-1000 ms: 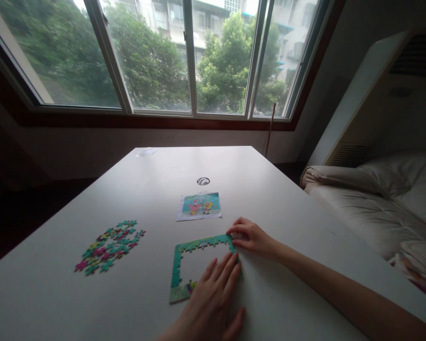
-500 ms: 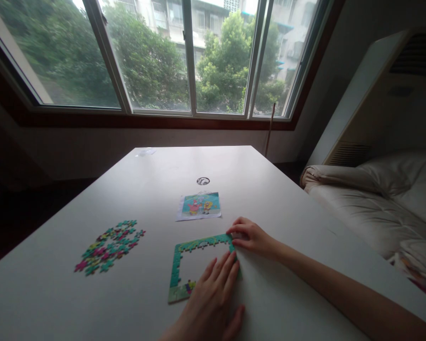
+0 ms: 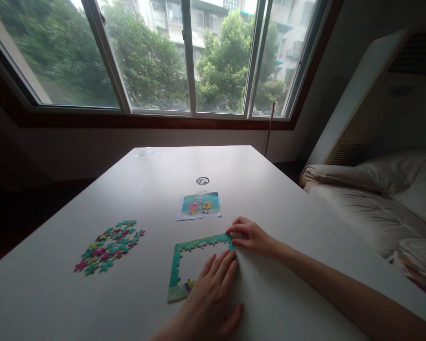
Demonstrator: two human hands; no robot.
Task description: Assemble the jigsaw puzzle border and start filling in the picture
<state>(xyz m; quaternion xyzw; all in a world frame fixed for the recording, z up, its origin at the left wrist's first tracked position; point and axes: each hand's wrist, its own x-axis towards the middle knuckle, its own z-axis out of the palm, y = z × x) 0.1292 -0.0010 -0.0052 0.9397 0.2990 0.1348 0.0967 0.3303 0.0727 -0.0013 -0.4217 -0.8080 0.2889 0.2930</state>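
- The puzzle frame [image 3: 179,265] is a thin, flat border of interlocked teal cardboard pieces, roughly rectangular, with the bare middle showing the counter through it; it lies on the near part of the counter [image 3: 135,303], just in front of the person.
- Its lower right side is hidden under a hand, and a small patch of yellow and purple shows at the bottom edge.
- The left hand [image 3: 213,296] lies flat and spread, palm down, fingers straight and resting on the frame's right side and inner gap; its grip is wide and closes on nothing.
- The right hand [image 3: 250,237] is curled, fingertips drawn narrow and pressing on the frame's far right corner; whether a piece is pinched there cannot be told.
- The loose pieces [image 3: 108,245] form a round scatter of teal, pink and yellow shapes, well apart to the left.
- The picture card [image 3: 199,205], a flat glossy rectangle with cartoon figures, lies just beyond the frame.
- The counter is smooth, matte and white.
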